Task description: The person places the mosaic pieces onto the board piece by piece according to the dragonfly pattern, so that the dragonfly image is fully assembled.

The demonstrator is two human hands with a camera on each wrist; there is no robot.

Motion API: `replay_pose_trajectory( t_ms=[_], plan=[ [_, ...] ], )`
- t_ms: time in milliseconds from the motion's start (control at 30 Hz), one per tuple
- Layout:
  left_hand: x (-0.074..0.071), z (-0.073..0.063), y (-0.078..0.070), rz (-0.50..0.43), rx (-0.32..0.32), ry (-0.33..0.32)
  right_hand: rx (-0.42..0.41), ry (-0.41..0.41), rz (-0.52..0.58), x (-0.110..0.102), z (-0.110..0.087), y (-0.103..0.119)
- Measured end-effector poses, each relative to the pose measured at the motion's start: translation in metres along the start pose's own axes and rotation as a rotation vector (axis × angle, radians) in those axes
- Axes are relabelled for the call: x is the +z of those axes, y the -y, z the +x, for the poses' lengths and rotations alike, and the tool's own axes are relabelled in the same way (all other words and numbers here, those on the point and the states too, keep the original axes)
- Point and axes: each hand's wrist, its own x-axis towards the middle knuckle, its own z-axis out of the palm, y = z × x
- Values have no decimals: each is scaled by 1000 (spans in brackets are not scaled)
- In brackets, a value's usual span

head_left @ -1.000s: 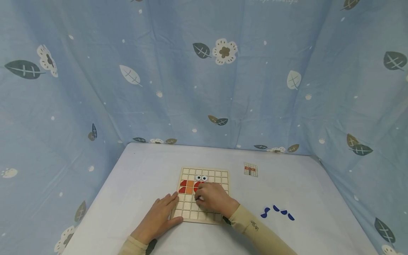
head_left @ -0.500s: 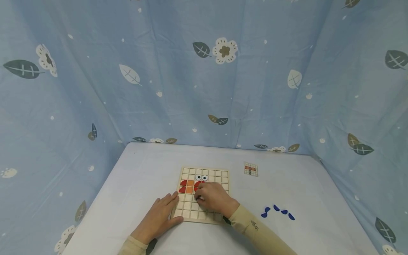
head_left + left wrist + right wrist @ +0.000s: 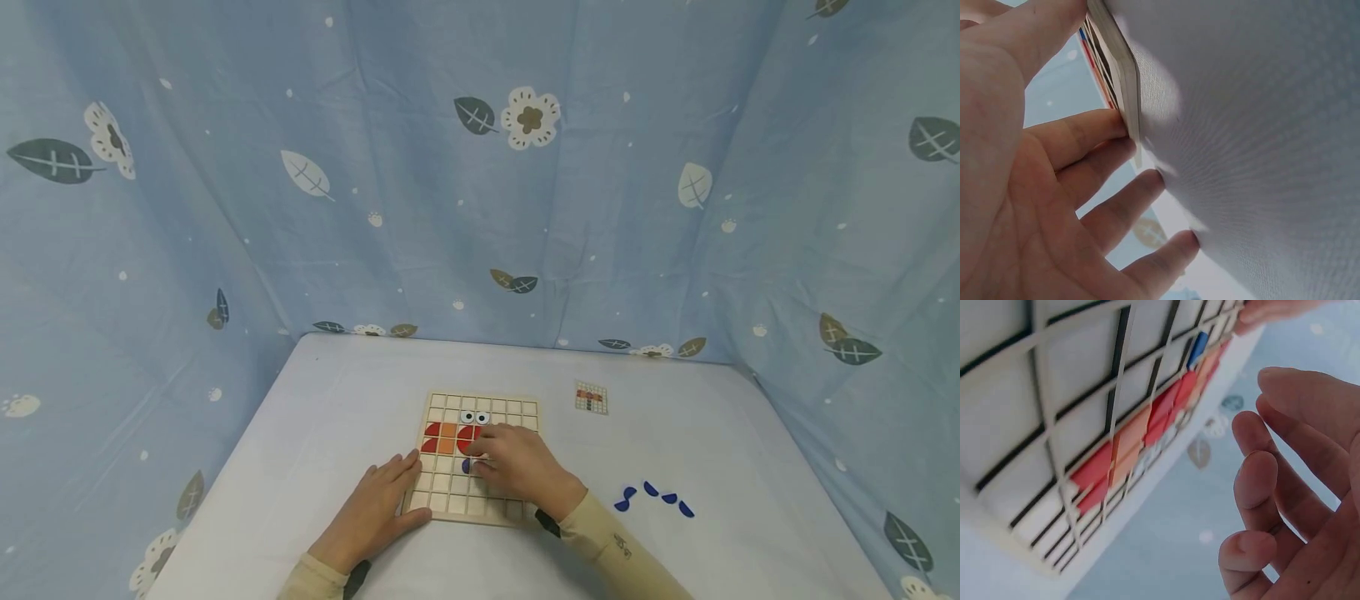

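A wooden grid board (image 3: 438,502) lies on the table with red pieces (image 3: 431,438), orange pieces (image 3: 447,438) and two eye pieces (image 3: 475,417) in its cells. A blue piece (image 3: 467,466) sits in a cell below the red round shape; in the right wrist view the blue piece (image 3: 1197,350) shows edge-on. My right hand (image 3: 517,467) hovers over the board, its fingers loosely bent with nothing between them, and covers some cells. My left hand (image 3: 375,512) rests at the board's left corner, fingers extended, thumb at the near edge; in the left wrist view its fingertips touch board and cloth.
Several blue half-round pieces (image 3: 650,489) lie to the right of the board. Behind them is a small pattern card (image 3: 591,398). A blue printed curtain (image 3: 420,208) stands around the back and sides of the white table (image 3: 352,375).
My right hand has let go of the blue piece and drawn up and slightly right, so the piece shows in its cell. The left hand has stayed still.
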Motion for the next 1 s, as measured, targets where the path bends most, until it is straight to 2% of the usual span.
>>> replay_pose_trajectory(
  t_ms=[300, 467, 767, 1000],
  plan=[
    [1, 0, -1, 12, -4, -9, 66, -176, -10, -23, -37, -26],
    [0, 0, -2, -3, -11, -6, 155, -227, -53, -33, -64, -46],
    [1, -1, -1, 3, -15, 0, 443, -180, -51, -47, -121, -83],
    [1, -1, -1, 12, -13, -1, 697, -43, -37, -60, -163, -105]
  ],
)
